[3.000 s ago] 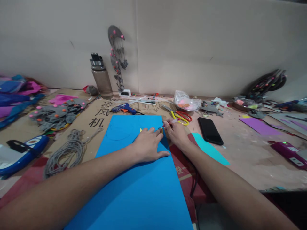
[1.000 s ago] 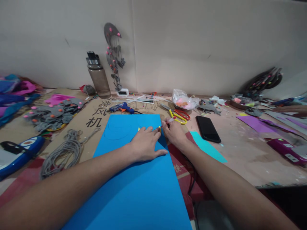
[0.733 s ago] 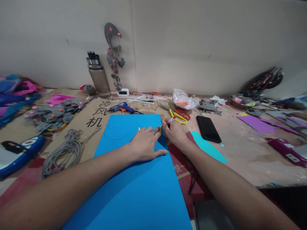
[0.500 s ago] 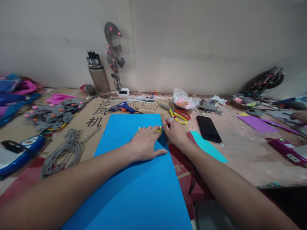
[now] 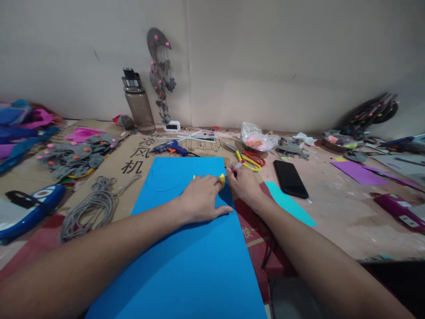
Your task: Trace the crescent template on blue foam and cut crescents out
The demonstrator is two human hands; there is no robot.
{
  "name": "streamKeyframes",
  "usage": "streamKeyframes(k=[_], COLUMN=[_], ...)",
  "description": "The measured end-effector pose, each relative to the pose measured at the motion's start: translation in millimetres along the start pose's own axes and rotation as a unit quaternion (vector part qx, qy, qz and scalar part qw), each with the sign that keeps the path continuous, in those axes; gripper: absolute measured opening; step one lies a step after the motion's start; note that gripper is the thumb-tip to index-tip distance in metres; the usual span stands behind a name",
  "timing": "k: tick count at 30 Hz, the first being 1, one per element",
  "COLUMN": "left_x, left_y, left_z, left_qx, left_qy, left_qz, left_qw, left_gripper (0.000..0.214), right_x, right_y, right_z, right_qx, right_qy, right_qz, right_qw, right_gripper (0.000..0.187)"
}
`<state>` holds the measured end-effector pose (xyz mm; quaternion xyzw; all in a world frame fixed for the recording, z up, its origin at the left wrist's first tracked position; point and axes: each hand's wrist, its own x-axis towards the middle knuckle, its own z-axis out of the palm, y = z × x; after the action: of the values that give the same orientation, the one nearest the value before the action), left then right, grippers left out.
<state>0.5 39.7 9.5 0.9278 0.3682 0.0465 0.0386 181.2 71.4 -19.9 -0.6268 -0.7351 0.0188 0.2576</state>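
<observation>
A large blue sheet point(image 5: 186, 266) lies in front of me, with a dark curved outline drawn near its top left. My left hand point(image 5: 203, 199) rests flat on the sheet, thumb stretched to the right. Under its fingers is a yellow piece point(image 5: 222, 179), mostly hidden, with tips showing on both sides. My right hand point(image 5: 245, 182) is closed around a pen point(image 5: 238, 165) with a pale barrel and a red end. It is at the sheet's right edge, close to the yellow piece, and the pen's tip is hard to make out.
Yellow and red-handled scissors point(image 5: 248, 159) and a blue glue gun point(image 5: 171, 147) lie beyond the sheet. To the right are a black phone point(image 5: 291, 178) and turquoise paper point(image 5: 292, 206). Grey cord point(image 5: 91, 208) lies left, with a bottle point(image 5: 140, 108) standing behind.
The view has shifted slightly. A little more of the yellow piece shows beside my left fingers. Both hands stay nearly in place, the right one still holding the pen.
</observation>
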Motion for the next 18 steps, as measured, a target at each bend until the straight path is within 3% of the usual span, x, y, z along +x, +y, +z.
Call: streamKeyframes(k=[18], left_x=[-4], left_y=[-8], left_z=[-3.9], left_qx=[-0.020], left_qy=[-0.027], left_qz=[0.023], left_qw=[0.999], left_gripper=[0.070], right_x=[-2], right_y=[-11], right_z=[-12], right_qx=[-0.017], right_qy=[-0.041], right_qz=[0.030], right_qw=[0.999], right_gripper=[0.031])
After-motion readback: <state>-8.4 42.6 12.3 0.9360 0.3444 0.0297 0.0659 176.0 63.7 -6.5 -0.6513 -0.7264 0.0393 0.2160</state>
